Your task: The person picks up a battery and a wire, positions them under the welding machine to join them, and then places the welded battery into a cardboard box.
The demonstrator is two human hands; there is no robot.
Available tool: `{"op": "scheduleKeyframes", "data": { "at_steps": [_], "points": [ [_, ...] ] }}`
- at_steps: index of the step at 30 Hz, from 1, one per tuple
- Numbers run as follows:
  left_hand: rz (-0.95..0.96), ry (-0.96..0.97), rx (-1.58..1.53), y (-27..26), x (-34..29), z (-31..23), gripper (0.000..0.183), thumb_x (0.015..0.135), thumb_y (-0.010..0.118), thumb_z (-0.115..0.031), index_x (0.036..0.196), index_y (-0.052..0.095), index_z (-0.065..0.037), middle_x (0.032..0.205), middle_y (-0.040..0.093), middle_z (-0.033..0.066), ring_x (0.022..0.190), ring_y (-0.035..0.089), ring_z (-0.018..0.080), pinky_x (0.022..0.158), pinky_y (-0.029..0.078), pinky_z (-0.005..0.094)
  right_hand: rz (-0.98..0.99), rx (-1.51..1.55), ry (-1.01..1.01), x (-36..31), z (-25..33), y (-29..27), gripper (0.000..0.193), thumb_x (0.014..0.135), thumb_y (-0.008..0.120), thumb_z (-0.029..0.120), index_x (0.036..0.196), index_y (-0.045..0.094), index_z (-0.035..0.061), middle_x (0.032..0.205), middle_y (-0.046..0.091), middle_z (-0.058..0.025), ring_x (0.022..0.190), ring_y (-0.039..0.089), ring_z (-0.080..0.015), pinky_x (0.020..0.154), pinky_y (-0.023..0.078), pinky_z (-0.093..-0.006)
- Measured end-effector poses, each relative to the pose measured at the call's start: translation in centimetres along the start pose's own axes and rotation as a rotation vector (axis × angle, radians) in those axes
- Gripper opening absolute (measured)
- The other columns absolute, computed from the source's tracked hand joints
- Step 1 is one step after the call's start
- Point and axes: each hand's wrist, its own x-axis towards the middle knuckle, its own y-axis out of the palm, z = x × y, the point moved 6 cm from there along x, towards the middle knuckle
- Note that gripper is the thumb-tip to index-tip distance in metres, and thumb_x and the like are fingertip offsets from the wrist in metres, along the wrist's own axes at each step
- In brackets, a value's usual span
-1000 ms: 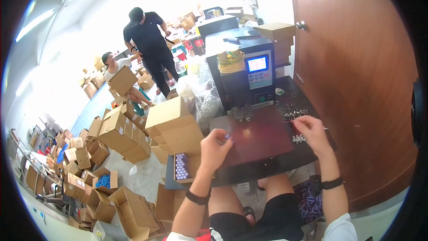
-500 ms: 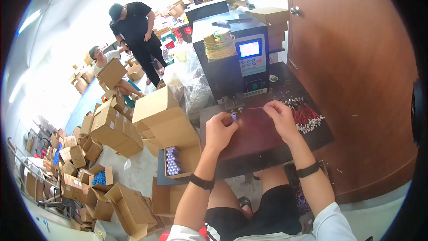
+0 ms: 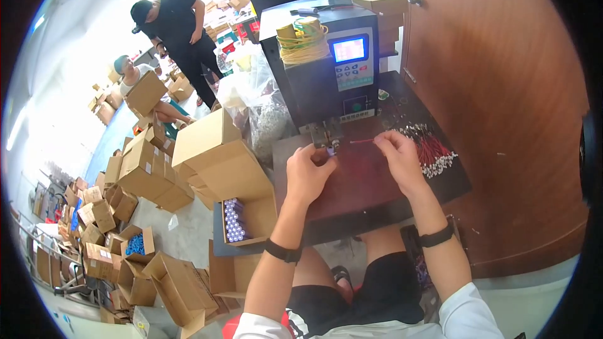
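Closed at its thumb and fingertips, my left hand (image 3: pixel 308 176) grips a small purple cylindrical battery cell (image 3: pixel 330 150). The cell sits right at the metal welding head (image 3: pixel 324 135) of a dark benchtop machine (image 3: pixel 308 97) with a lit blue screen. To the right, my right hand (image 3: pixel 402 160) pinches a thin red wire (image 3: pixel 360 142), whose free end points left toward the welding head. A heap of red wires with white connectors (image 3: pixel 432 154) lies beside my right hand. Left of my left forearm, an open carton (image 3: pixel 260 220) holds several purple cells (image 3: pixel 235 221) stood in rows.
A brown door (image 3: pixel 496 113) rises right of the dark table (image 3: pixel 352 204). A clear plastic bag (image 3: pixel 267 122) and open cartons (image 3: pixel 204 147) crowd the left side. Farther off, a person in black (image 3: pixel 179 25) stands near a seated person (image 3: pixel 135 78) holding a carton.
The view has shifted slightly, so the machine and table sit a little higher and farther left. Both hands keep their holds; the wire stays near the welding head.
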Motion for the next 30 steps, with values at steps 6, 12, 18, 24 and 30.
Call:
{"op": "scheduleKeyframes", "data": {
  "at_steps": [6, 12, 18, 24, 30],
  "points": [
    [-0.039, 0.021, -0.067, -0.4, -0.3, 0.0, 0.032, 0.073, 0.083, -0.019, 0.091, 0.073, 0.006, 0.075, 0.07, 0.0162, 0.068, 0.067, 0.0223, 0.066, 0.052, 0.0351, 0.006, 0.039, -0.012, 0.0, 0.4, 0.1, 0.017, 0.098, 0.066, 0.018, 0.098, 0.069, 0.001, 0.079, 0.056, 0.0047, 0.075, 0.049, -0.0046, 0.066, 0.039, -0.0224],
    [-0.014, 0.008, 0.041, -0.4, -0.7, -0.6, 0.034, 0.074, 0.084, -0.022, 0.09, 0.072, 0.005, 0.077, 0.068, 0.0173, 0.071, 0.066, 0.0253, 0.069, 0.052, 0.0363, 0.028, -0.022, -0.025, -0.4, 0.5, 0.2, 0.019, 0.1, 0.063, 0.018, 0.097, 0.068, 0.0002, 0.082, 0.058, 0.0038, 0.078, 0.05, -0.0051, 0.07, 0.04, -0.0229],
    [-0.004, -0.01, -0.059, -0.5, -1.1, -0.1, 0.032, 0.075, 0.084, -0.021, 0.093, 0.073, 0.004, 0.082, 0.07, 0.0171, 0.074, 0.067, 0.0257, 0.071, 0.053, 0.0357, 0.021, -0.109, -0.047, -0.6, 0.2, 0.2, 0.026, 0.101, 0.063, 0.022, 0.098, 0.066, -0.0033, 0.083, 0.062, -0.001, 0.078, 0.054, -0.0078, 0.073, 0.045, -0.0256],
    [-0.011, 0.041, -0.009, -0.3, -1.1, -0.7, 0.033, 0.075, 0.083, -0.02, 0.096, 0.073, 0.004, 0.084, 0.071, 0.0178, 0.077, 0.069, 0.0261, 0.073, 0.054, 0.0357, 0.022, -0.128, -0.103, -0.5, 0.0, -0.2, 0.026, 0.101, 0.063, 0.022, 0.097, 0.066, -0.0039, 0.083, 0.063, -0.0024, 0.079, 0.055, -0.0092, 0.074, 0.046, -0.0267],
    [-0.019, 0.055, -0.052, -0.3, -0.7, 0.5, 0.026, 0.077, 0.081, -0.015, 0.093, 0.073, 0.004, 0.075, 0.071, 0.0136, 0.066, 0.067, 0.02, 0.067, 0.053, 0.0323, 0.002, -0.118, -0.096, 0.1, 0.0, 0.5, 0.026, 0.1, 0.062, 0.02, 0.099, 0.066, -0.005, 0.085, 0.066, -0.0054, 0.082, 0.058, -0.0111, 0.076, 0.047, -0.0281]
  ]
}}
